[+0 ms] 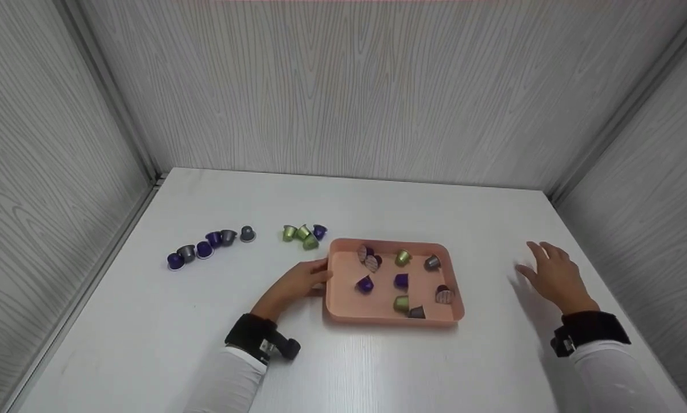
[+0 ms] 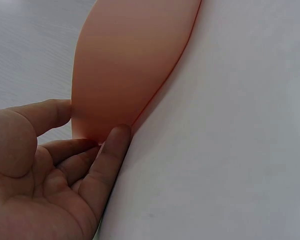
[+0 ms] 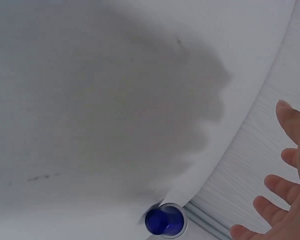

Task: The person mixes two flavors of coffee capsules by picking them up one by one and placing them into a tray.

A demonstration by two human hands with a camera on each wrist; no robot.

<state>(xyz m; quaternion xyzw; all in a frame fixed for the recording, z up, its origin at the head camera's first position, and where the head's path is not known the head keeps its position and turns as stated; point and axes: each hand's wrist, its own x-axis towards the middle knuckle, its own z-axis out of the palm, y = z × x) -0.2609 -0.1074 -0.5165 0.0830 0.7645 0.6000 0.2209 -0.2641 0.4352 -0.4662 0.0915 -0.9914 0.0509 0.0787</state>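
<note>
A shallow pink tray [image 1: 346,307] holds several coffee capsules in purple, green and grey, some showing their foil lids. My left hand [image 1: 297,281] grips the tray's left end. In the left wrist view, the thumb of the left hand [image 2: 45,175] is at the rim of the tray [image 2: 130,55] and the other fingers are at its lower side. My right hand [image 1: 555,278] hovers over the table right of the tray, fingers spread and holding nothing. Low in the right wrist view, a blue capsule [image 3: 165,220] shows apart from the fingers of the right hand [image 3: 290,192].
Left of the tray, purple and grey capsules lie in a slanting row, including a grey capsule [image 1: 247,233] at its right end. Green capsules [image 1: 303,232] and a purple capsule [image 1: 319,231] cluster behind the left hand. Grey wood-grain panels enclose the white table [image 1: 177,344].
</note>
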